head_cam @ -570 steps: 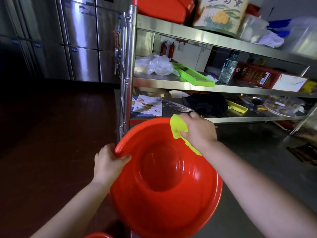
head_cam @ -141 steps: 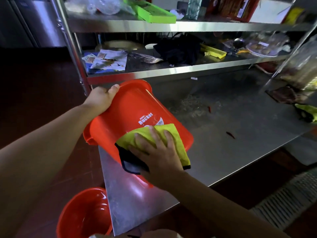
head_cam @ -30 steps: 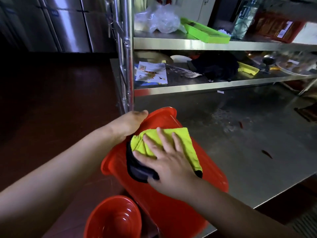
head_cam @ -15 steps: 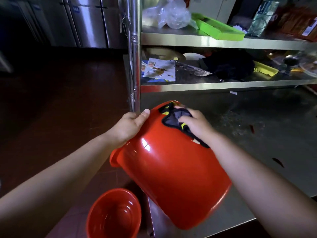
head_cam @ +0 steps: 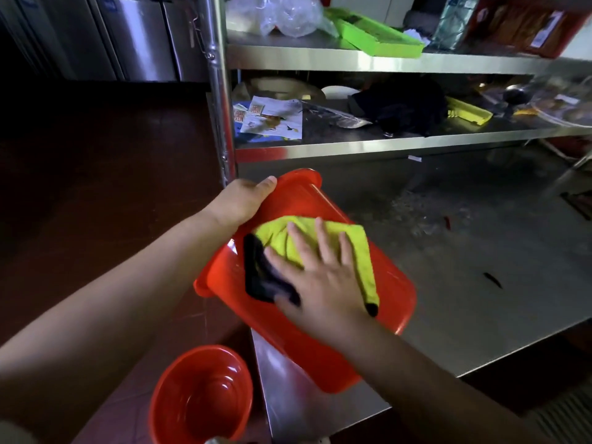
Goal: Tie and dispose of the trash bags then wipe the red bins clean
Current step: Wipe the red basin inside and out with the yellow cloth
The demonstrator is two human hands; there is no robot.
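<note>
A red bin [head_cam: 323, 354] lies tilted on its side on the steel table [head_cam: 480, 299], its outer wall facing up. My left hand [head_cam: 243, 200] grips the bin's far end near the shelf post. My right hand [head_cam: 320, 277] presses a yellow cloth with a black edge [head_cam: 362, 248] flat against the bin's wall, fingers spread. A second red bin [head_cam: 201, 398] stands upright on the floor below the table's left corner, its inside in view.
A steel shelf rack [head_cam: 384, 142] stands behind the table, holding papers, a dark bundle, a green tray [head_cam: 378, 40] and a clear plastic bag [head_cam: 282, 14]. Steel cabinets [head_cam: 128, 36] line the back left. Dark red floor [head_cam: 96, 187] spreads to the left.
My right hand has slid from the bin's far end back down its wall, and the cloth is spread flat with its yellow side up. The bin has tipped lower onto the table.
</note>
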